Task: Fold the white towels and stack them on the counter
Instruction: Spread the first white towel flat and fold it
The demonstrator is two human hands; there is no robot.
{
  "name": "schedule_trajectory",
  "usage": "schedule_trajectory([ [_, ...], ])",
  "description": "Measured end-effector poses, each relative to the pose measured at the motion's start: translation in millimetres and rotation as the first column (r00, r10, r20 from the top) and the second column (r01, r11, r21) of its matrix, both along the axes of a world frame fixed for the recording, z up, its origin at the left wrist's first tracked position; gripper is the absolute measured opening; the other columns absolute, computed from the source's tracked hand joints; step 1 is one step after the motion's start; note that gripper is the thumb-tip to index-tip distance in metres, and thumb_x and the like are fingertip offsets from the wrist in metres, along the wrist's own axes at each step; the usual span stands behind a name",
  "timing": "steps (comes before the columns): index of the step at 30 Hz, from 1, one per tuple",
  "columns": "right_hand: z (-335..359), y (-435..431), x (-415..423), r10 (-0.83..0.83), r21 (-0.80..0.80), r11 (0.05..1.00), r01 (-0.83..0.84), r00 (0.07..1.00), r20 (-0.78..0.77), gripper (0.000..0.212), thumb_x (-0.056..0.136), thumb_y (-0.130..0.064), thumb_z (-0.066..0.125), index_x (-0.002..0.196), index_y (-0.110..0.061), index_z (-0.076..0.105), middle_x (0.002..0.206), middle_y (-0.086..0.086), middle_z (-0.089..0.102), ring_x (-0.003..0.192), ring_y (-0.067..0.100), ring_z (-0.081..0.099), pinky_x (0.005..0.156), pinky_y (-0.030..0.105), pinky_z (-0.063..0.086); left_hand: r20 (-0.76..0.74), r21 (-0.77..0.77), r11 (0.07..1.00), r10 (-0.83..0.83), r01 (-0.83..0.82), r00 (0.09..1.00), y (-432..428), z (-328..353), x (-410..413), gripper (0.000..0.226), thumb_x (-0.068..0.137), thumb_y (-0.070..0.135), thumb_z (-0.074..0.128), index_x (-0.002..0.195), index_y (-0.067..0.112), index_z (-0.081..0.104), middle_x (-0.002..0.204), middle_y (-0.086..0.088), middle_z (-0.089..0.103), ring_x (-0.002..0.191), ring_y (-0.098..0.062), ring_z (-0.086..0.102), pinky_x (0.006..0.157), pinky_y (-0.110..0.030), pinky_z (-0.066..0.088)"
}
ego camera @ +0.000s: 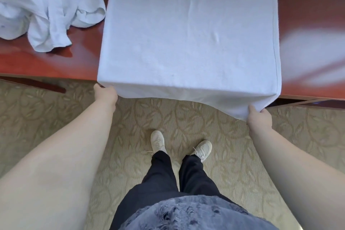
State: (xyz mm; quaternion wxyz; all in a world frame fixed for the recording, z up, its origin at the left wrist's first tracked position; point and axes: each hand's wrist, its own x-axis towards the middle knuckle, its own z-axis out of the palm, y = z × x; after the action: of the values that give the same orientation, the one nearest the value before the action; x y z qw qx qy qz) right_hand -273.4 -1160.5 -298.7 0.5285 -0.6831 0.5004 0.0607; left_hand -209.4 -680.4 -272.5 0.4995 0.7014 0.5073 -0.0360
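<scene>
White towel [188, 39] spread flat on the red-brown counter [308, 15], lying wholly beyond the grips: left hand [105, 93] and right hand [258, 117] each pinch one near corner of its overhanging edge, so the fold likely runs straight away.

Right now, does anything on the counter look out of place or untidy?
Yes: a crumpled towel heap lies unfolded at the left end of the counter. The flat towel overhangs the near edge.

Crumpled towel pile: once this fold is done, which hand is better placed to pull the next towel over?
Left, probably: the crumpled towel pile lies left of the flat towel, on the side of the left hand; the right hand grips the opposite corner.
</scene>
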Motion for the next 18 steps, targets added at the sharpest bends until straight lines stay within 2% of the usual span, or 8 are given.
schedule_trajectory([
  [2,-1,7,-9,-0.032,-0.013,0.999,0.032,0.999,0.008,0.019,0.091,-0.037,0.061,0.104,-0.024,0.064,0.091,-0.012,0.066,0.083,0.011,0.063,0.066,0.025,0.044,-0.030,-0.066,0.998,-0.012,0.010,0.999,11,-3,6,0.063,0.096,0.020,0.049,0.156,0.020,0.029,0.133,-0.002,0.052,0.107,-0.018,0.056,0.088,-0.035,0.051],
  [4,-2,12,-17,-0.066,-0.047,0.997,0.066,0.998,0.014,0.022,0.090,-0.041,0.062,0.101,-0.022,0.063,0.091,-0.007,0.067,0.082,0.015,0.064,0.069,0.029,0.047,-0.067,-0.102,0.994,-0.031,0.024,0.997,23,-6,11,0.063,0.095,0.018,0.051,0.155,0.015,0.033,0.139,-0.005,0.050,0.121,-0.024,0.053,0.106,-0.045,0.046],
  [6,-5,13,-24,-0.092,-0.091,0.991,0.093,0.996,0.012,0.027,0.088,-0.044,0.063,0.101,-0.021,0.065,0.094,-0.002,0.069,0.084,0.021,0.066,0.078,0.036,0.053,-0.098,-0.104,0.991,-0.097,0.087,0.990,32,-8,13,0.055,0.094,0.023,0.055,0.148,0.011,0.045,0.134,-0.005,0.053,0.114,-0.024,0.053,0.100,-0.038,0.045],
  [8,-5,12,-32,-0.120,-0.119,0.986,0.121,0.993,0.017,0.029,0.085,-0.046,0.063,0.100,-0.021,0.066,0.096,0.002,0.071,0.085,0.025,0.068,0.082,0.041,0.055,-0.094,-0.118,0.978,-0.185,0.174,0.978,37,-10,9,0.053,0.097,0.029,0.058,0.146,0.014,0.049,0.131,-0.003,0.053,0.112,-0.022,0.049,0.093,-0.033,0.039],
  [12,3,11,-49,-0.160,-0.162,0.974,0.160,0.987,0.010,0.035,0.085,-0.040,0.060,0.110,-0.017,0.069,0.104,0.009,0.073,0.090,0.029,0.071,0.082,0.041,0.056,-0.087,-0.237,0.923,-0.330,0.303,0.940,47,-14,-20,0.055,0.100,0.036,0.063,0.149,0.017,0.049,0.144,0.000,0.054,0.130,-0.022,0.048,0.099,-0.036,0.033],
  [15,13,13,-56,-0.191,-0.225,0.956,0.191,0.981,0.021,0.034,0.091,-0.034,0.058,0.117,-0.015,0.069,0.103,0.005,0.072,0.089,0.027,0.069,0.078,0.035,0.053,-0.133,-0.282,0.885,-0.418,0.370,0.899,51,-16,-43,0.049,0.100,0.034,0.065,0.144,0.012,0.055,0.140,-0.002,0.059,0.124,-0.022,0.053,0.102,-0.036,0.036],
  [18,25,17,-63,-0.155,-0.300,0.943,0.147,0.988,-0.001,0.031,0.096,-0.034,0.053,0.116,-0.015,0.067,0.096,0.002,0.067,0.082,0.025,0.063,0.075,0.034,0.045,-0.138,-0.262,0.894,-0.407,0.363,0.903,54,-12,-62,0.038,0.103,0.038,0.058,0.135,0.017,0.060,0.128,0.000,0.064,0.114,-0.025,0.060,0.100,-0.040,0.047],
])
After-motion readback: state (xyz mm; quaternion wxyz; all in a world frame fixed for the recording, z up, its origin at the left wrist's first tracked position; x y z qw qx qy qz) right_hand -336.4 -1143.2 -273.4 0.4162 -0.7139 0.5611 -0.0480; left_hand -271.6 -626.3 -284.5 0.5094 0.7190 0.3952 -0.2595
